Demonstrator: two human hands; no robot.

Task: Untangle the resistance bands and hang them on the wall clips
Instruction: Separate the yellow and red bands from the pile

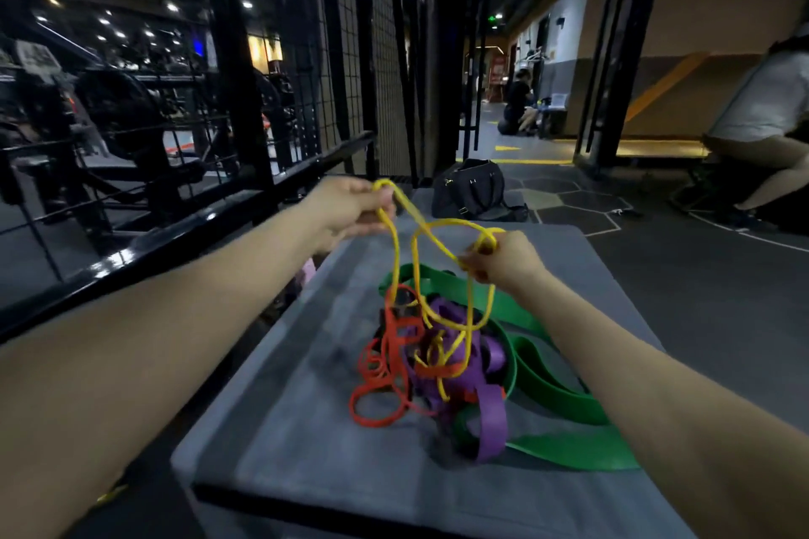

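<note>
Black wire-mesh fencing (306,70) is running along the left of the scene, and no wall clips are showing on it or elsewhere in this view. Moving rightward, the left hand (350,206) is curling its fingers round one raised loop of the thin yellow rubber resistance band (442,228), lifting it clear, apparently so that its path through the knot can be traced. Between the hands the yellow band is spanning in slack arcs, then dropping into the tangled pile (437,359) below and slightly nearer the wearer, which is resting on the grey padded platform (271,451). In that pile a thin red-orange band (376,381) is coiling at the left, a broad purple band (492,420) is sitting in the middle, and a wide green band (569,398) is trailing off to the right. The right hand (503,263) is pinching a second yellow loop, lower than the left, seemingly to keep the strands apart. Untangling is judged to be at an early stage.
</note>
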